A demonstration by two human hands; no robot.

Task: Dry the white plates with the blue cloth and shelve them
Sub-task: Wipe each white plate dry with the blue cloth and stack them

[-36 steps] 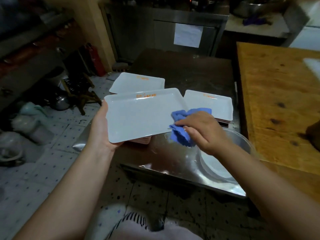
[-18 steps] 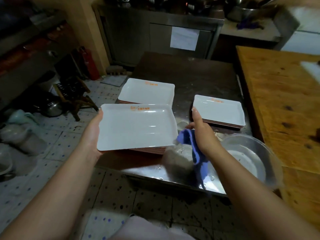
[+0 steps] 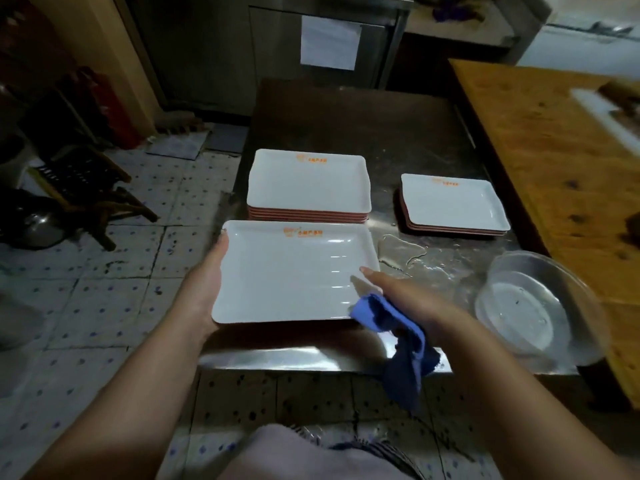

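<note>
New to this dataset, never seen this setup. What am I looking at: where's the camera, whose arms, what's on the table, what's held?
There is no robot here. A person wears one wide-angle camera on the head, so the view looks forward and down at their own bare arms.

The left hand grips the left edge of a white rectangular plate with an orange logo. The right hand is at the plate's right edge and holds a blue cloth, most of it hanging below the hand.

All this is at the near end of a steel table with water puddled on it. Farther back sit a taller plate stack and a shorter plate stack. A clear bowl sits at the right, beside a wooden counter.
</note>
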